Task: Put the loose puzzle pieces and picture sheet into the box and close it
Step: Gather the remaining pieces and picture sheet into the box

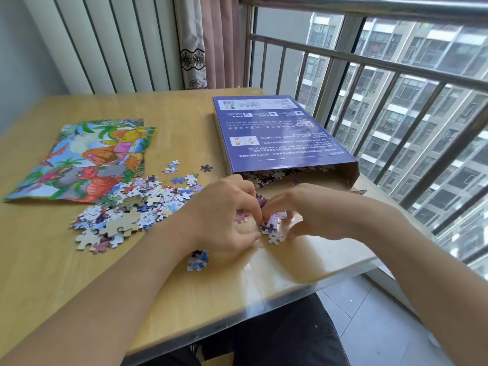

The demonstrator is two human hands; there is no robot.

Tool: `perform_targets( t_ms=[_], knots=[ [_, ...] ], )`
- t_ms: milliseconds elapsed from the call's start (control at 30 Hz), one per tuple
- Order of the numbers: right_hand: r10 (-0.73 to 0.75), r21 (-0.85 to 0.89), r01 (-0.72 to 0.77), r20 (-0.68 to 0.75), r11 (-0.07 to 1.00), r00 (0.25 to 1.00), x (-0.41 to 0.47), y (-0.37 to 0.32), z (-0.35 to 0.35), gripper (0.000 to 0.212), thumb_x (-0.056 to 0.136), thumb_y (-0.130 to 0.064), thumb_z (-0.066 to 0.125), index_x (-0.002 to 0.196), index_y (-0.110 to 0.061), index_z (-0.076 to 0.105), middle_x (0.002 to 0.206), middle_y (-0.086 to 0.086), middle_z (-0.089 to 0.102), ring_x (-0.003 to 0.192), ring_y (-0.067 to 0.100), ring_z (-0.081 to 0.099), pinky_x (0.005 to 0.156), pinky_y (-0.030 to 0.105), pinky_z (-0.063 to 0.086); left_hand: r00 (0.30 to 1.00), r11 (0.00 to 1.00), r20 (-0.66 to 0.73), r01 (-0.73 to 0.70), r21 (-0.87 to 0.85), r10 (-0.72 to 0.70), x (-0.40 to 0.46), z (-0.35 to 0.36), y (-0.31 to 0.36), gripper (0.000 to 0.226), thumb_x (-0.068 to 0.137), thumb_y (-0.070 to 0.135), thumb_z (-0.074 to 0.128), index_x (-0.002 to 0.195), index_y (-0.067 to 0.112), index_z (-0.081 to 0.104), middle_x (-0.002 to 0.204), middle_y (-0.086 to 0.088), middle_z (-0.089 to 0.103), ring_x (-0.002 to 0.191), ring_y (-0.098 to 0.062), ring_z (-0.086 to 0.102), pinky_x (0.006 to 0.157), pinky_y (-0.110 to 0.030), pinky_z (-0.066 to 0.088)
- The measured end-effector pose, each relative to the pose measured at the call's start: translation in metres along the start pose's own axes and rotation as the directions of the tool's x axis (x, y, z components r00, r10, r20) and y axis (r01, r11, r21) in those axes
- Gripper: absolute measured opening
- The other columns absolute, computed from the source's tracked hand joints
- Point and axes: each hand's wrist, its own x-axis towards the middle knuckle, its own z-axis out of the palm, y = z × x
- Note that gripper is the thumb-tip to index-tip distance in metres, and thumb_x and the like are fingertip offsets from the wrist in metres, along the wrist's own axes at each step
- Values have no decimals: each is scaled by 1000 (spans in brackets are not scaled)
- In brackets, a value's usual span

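At the bottom of the frame the table's (79, 273) near edge runs diagonally, rising toward the right, with the person's dark-clothed lap below it. Both forearms reach up from the lower corners and meet at frame centre. The left hand (224, 215) and right hand (314, 207) curl toward each other, fingertips gathered around a small cluster of pieces (272, 225) on the tabletop; each hand pinches at this cluster, though exactly which pieces each holds cannot be told. A small clump of joined pieces (198, 260) lies just below the left wrist.

Left of the hands, the main pile of loose pieces (126, 210) spreads across the wood, thinning into scattered singles toward the upper right. Bare tabletop lies below and left of the pile.

Further back at left, the picture sheet (87, 159) lies flat, its long axis running from lower left to upper right, its lower corner touching the pile.

At centre-right the blue box (274, 133) lies flat, printed face up, long axis pointing away from the person. Its open end (303, 175) faces the hands, with pieces visible inside. The box's right side sits close to the table's right edge, beside the window railing (369, 64).
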Motion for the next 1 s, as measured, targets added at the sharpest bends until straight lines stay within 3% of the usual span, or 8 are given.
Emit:
perform_targets(
  t_ms=[133,367,467,567,667,767,867,1000],
  knots=[
    [-39,-58,41,38,997,999,4,-3,-8,49,81,-23,83,127,-31,67,113,-12,63,84,8,48,74,27,41,999,1000,-33,23,0,-23,-1,-2,-3,11,71,40,74,77,31,75,78,15,55,80,-5,51,70,-28,45],
    [5,29,-6,27,1000,1000,13,3,-9,22,77,-17,85,95,-20,74,80,-11,70,76,11,63,70,27,50,996,993,-56,56,-104,-62,0,0,0,13,77,42,76,75,29,75,75,13,58,79,-8,56,70,-26,45],
    [37,44,-39,55,998,998,16,3,-10,23,77,-17,86,84,-27,66,80,-9,71,75,10,64,68,26,51,992,977,-59,102,-187,-115,2,1,-2,31,86,51,63,73,26,76,75,10,60,81,-11,59,70,-25,43],
    [71,-34,-68,71,997,995,18,1,-11,22,79,-24,84,92,-18,68,78,-5,67,72,16,59,64,29,48,976,945,-101,159,-286,-195,4,1,-4,55,95,55,40,75,20,78,78,4,64,81,-12,61,71,-27,45],
    [99,-4,-99,106,995,989,17,0,-12,16,81,-23,82,91,-20,70,73,-11,61,64,9,53,54,17,39,950,923,-182,181,-341,-254,6,2,-6,62,98,54,31,77,20,78,78,0,66,79,-11,63,71,-24,44],
    [105,8,-107,104,994,989,15,0,-11,10,81,-18,80,88,-20,74,72,-10,63,62,6,53,52,12,38,931,897,-200,211,-388,-305,7,1,-7,60,99,53,32,77,20,78,76,4,66,80,-8,63,71,-17,42],
    [129,-9,-129,57,992,990,13,0,-10,17,79,-26,83,90,-22,71,78,-8,66,67,8,56,57,18,41,923,882,-187,240,-405,-337,6,0,-7,55,100,47,37,78,19,78,76,9,66,80,-6,62,70,-15,40],
    [188,-58,-186,41,981,981,3,4,-17,33,75,-37,86,101,-24,70,84,-8,65,73,11,56,68,29,48,964,950,-130,193,-245,-230,4,0,-5,32,87,52,60,79,25,75,78,7,65,75,-12,60,67,-21,42]
  ],
)
